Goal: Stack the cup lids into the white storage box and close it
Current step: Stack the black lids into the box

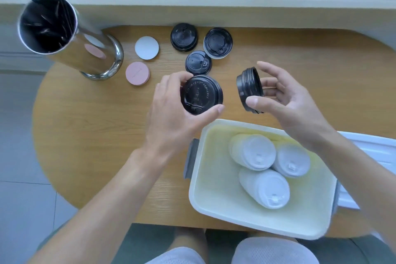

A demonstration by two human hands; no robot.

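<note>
Two black lid stacks in hand: left hand (pixel 171 113) grips one (pixel 201 94) by the rim, right hand (pixel 285 100) pinches the other (pixel 249 90) above the white storage box (pixel 214 203). Light, thin, slick plastic; hold rims so your stacks don't slide.

One head-worn camera looks steeply down, close over the wooden table (pixel 85 156), its wide-angle edges seemingly blurred.

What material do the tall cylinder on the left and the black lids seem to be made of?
Tall cylinder: likely polished metal; its wall mirrors the white and pink discs beside it. Black lids: seemingly thin moulded plastic, semi-glossy, with raised lettering and sip tabs, as on the one the left hand grips.
</note>
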